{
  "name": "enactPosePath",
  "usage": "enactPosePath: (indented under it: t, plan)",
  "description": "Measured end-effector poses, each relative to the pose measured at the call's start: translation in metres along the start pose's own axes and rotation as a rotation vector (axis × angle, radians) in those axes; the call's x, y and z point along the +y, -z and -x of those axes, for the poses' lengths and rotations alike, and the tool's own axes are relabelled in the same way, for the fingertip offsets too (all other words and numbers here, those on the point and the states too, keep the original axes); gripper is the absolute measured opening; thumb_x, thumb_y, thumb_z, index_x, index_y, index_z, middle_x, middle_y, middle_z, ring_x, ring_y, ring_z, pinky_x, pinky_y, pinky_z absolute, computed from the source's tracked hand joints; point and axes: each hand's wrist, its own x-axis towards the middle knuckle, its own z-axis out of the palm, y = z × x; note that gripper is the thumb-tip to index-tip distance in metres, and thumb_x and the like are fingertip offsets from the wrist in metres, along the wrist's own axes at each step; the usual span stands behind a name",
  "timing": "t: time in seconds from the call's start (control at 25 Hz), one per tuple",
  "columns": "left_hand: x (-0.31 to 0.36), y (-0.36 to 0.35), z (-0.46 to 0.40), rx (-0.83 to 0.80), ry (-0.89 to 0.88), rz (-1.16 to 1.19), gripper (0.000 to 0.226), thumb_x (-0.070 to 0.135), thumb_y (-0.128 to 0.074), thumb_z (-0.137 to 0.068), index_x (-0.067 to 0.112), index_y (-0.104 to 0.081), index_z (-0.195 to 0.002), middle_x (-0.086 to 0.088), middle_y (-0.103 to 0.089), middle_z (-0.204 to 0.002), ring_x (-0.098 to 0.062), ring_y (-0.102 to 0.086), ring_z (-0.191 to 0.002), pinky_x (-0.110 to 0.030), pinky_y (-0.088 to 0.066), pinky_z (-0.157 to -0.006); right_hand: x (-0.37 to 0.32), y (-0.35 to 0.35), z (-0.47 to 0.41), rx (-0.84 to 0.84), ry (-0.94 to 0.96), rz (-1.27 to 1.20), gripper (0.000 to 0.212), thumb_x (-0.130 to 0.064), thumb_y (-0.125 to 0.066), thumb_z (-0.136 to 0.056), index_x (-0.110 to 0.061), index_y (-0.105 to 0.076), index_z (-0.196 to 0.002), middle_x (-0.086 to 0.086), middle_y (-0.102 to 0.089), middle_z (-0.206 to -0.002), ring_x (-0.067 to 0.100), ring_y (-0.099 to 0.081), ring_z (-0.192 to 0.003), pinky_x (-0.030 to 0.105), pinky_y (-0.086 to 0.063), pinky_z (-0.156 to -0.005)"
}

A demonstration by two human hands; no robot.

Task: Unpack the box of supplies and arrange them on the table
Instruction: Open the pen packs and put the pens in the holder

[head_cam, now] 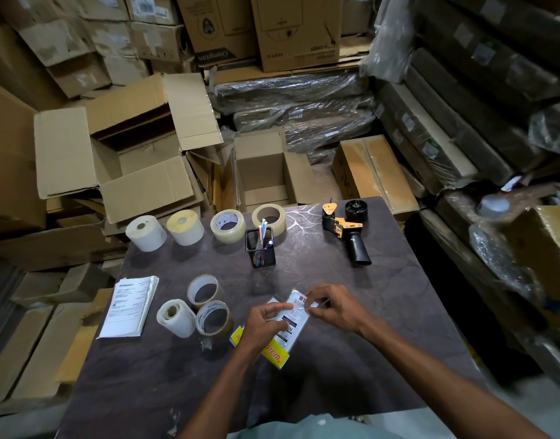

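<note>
Pinching from both sides in the head view: left hand (266, 321) and right hand (332, 307) each have their grip clamped on the clear plastic packet with yellow header card (289, 324), low over the near middle of the dark tabletop (383, 312). Risks: slippery film sliding free, or the left forearm nudging the brown tape rolls (213, 316) just left.
</note>
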Motion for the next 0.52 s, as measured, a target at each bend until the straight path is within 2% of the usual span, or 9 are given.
enactPosePath:
  t: [0.16, 0.32, 0.4, 0.52]
  plan:
    - [-0.0019, -0.0007, 0.0027, -0.027, -0.059, -0.049, 0.046, -0.014, -0.071, -0.073, 0.024, -0.079, -0.098, -0.008, -0.076, -0.107, -0.023, -0.075, -0.088, -0.037, -0.061, -0.073, 0.0024, -0.0012, -0.0002, 0.064, -0.100, -0.031, 0.006, -0.034, -0.067, -0.088, -0.032, -0.072, -0.091, -0.013, -0.070, -0.095, 0.004, -0.065, -0.088, 0.021, -0.054, -0.074]
    - [-0.0038, -0.0022, 0.0048, -0.021, -0.096, -0.104, 0.048, -0.015, -0.070, -0.071, 0.025, -0.078, -0.097, -0.001, -0.076, -0.108, -0.020, -0.073, -0.096, -0.042, -0.060, -0.084, 0.0058, -0.0038, -0.0030, 0.214, -0.208, -0.202, 0.005, -0.023, -0.069, -0.088, -0.022, -0.072, -0.083, -0.012, -0.071, -0.078, -0.001, -0.064, -0.073, 0.016, -0.049, -0.069]
    - [-0.0041, -0.0018, 0.0050, -0.022, -0.096, -0.131, 0.045, -0.008, -0.071, -0.069, 0.027, -0.078, -0.097, 0.005, -0.076, -0.109, -0.022, -0.070, -0.106, -0.047, -0.058, -0.089, 0.0071, -0.0056, -0.0043, 0.328, -0.314, -0.297, 0.007, -0.018, -0.071, -0.088, -0.018, -0.071, -0.081, -0.013, -0.068, -0.069, -0.004, -0.058, -0.063, 0.014, -0.046, -0.065]
    - [-0.0053, -0.0025, 0.0041, -0.025, -0.100, -0.168, 0.043, 0.006, -0.073, -0.062, 0.032, -0.077, -0.097, 0.007, -0.075, -0.111, -0.024, -0.067, -0.111, -0.053, -0.055, -0.092, 0.0102, -0.0093, -0.0031, 0.432, -0.430, -0.299, 0.006, -0.017, -0.073, -0.084, -0.017, -0.070, -0.079, -0.010, -0.067, -0.068, -0.001, -0.056, -0.061, 0.011, -0.044, -0.061]
